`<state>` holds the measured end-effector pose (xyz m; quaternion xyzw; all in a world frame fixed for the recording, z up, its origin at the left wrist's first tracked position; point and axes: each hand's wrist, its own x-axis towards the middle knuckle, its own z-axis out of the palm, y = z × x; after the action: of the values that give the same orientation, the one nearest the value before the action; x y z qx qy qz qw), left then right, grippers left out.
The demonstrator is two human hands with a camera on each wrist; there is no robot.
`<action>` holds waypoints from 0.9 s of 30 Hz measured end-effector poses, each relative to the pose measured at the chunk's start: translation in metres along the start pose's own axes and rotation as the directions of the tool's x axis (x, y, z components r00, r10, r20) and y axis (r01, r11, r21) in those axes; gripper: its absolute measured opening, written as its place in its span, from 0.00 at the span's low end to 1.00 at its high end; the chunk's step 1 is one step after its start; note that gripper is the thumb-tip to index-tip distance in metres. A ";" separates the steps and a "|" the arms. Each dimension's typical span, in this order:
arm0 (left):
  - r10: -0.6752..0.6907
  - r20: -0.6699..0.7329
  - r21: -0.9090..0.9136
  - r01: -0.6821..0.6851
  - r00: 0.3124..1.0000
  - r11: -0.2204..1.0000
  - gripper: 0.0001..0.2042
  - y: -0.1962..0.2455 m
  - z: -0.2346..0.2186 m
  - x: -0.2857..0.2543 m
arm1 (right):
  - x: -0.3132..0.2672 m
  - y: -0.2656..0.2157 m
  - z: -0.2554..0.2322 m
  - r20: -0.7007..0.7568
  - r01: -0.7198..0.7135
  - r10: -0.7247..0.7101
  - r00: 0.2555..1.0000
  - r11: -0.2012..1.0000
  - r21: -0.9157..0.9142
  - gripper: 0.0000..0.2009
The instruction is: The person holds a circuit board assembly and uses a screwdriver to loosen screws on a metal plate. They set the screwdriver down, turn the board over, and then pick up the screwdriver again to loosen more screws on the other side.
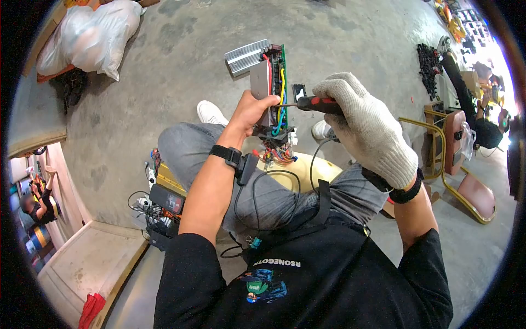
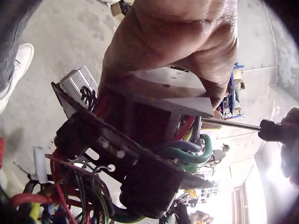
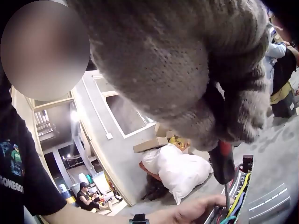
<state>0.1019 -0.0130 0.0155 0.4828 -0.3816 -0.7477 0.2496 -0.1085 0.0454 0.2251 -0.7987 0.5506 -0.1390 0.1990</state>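
Observation:
My bare left hand grips an electronics unit by its grey metal plate, thumb near the wires. Along its side run a green circuit board and red, yellow and blue-green wires. In the left wrist view, a dark end plate faces the camera, with a tangle of thin wires below it. My right hand, in a knitted white glove, holds a red-and-black screwdriver by its handle. The screwdriver's shaft reaches in among the wires beside my left thumb; its tip is hidden.
A ribbed aluminium housing lies on the concrete floor beyond the unit, with a small black piece nearby. At left by my leg are wired electronics. A folding chair stands right; a white sack lies far left.

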 end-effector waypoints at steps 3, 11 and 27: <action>-0.009 0.016 0.001 0.009 1.000 1.000 0.21 -0.001 -0.001 0.000 | 0.002 -0.005 0.001 0.046 -0.162 0.161 0.986 0.987 0.002 0.18; -0.021 0.016 -0.020 0.022 1.000 1.000 0.22 0.004 0.000 -0.003 | -0.001 -0.009 -0.003 -0.040 -0.125 0.128 0.991 0.989 0.074 0.14; -0.017 0.025 -0.007 0.018 1.000 1.000 0.22 -0.002 -0.002 -0.002 | -0.004 -0.009 0.004 0.040 -0.206 0.205 0.978 0.979 0.015 0.14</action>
<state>0.1047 -0.0116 0.0146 0.4759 -0.3777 -0.7572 0.2401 -0.1007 0.0523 0.2259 -0.7382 0.6248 -0.1075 0.2305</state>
